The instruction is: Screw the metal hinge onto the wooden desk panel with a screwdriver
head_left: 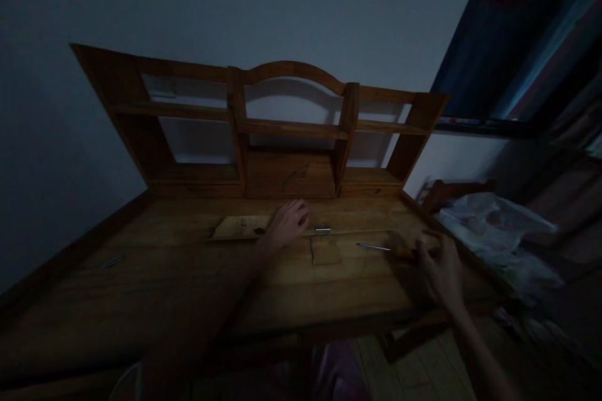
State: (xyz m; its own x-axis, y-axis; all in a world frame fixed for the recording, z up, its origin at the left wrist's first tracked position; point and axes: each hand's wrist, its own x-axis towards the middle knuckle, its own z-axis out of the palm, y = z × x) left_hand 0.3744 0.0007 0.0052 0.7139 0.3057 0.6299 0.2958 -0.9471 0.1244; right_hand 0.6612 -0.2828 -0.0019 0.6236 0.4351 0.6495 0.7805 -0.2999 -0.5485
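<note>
My left hand (289, 222) lies over a narrow wooden board (239, 225) on the desk, its fingers slightly bent and apart. Just right of those fingers is a small shiny metal piece (322, 230), perhaps a hinge. Below it lies a small square wooden piece (326, 250). A screwdriver (376, 246) rests farther right, its shaft pointing left and its yellowish handle towards me. Close to the handle's end is my right hand (442, 266), with thumb and fingers spread and nothing visible between them. Dim light hides whether they touch.
A wooden desk (188, 276) carries a shelf unit (291, 130) along its back edge. Some thin metal items (111, 261) lie at the left. Beyond the right edge are a white plastic bag (493, 219) and a wooden chair back (458, 188). Raised rims border the desk's sides.
</note>
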